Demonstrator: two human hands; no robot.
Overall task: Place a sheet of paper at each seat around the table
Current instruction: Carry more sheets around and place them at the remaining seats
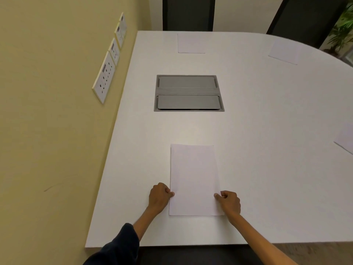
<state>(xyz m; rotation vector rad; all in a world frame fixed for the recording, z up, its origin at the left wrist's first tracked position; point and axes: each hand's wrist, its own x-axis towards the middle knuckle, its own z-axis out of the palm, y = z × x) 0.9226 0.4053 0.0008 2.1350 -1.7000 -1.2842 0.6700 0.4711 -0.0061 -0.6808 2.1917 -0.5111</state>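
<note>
A white sheet of paper lies flat on the white table near its front edge. My left hand pinches the sheet's left edge with thumb on top. At the right edge my right hand grips it the same way. Another sheet lies at the far side in front of a dark chair. A second sheet rests at the far right before another dark chair. Part of one more sheet shows at the right border.
A grey cable box with two closed flaps is set into the table's middle. The yellow wall runs along the table's left side with several socket plates. A green plant stands at the far right. A dark chair sits below the front edge.
</note>
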